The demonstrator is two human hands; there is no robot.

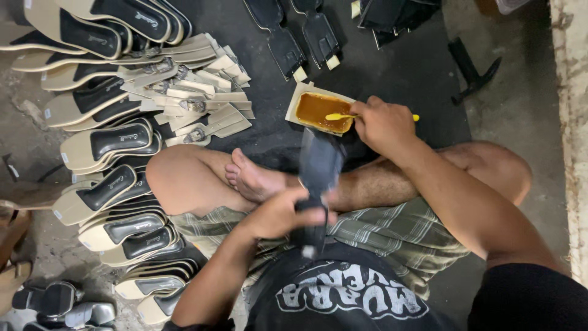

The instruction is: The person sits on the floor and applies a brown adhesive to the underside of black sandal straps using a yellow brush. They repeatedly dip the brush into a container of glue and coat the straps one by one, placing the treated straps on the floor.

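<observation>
While dipping: brush (340,116), glue tray (300,97)

Rough grey concrete floor (527,92), pretty stained and dusty, a black mat (404,67) laid over the middle of it, a pale crumbly wall edge (572,92) seen along the right, light kept dim and flat, shadows barely cast

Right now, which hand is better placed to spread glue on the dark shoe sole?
The right hand: it holds the yellow brush in the amber glue tray, while the left hand grips the dark shoe sole.
</observation>
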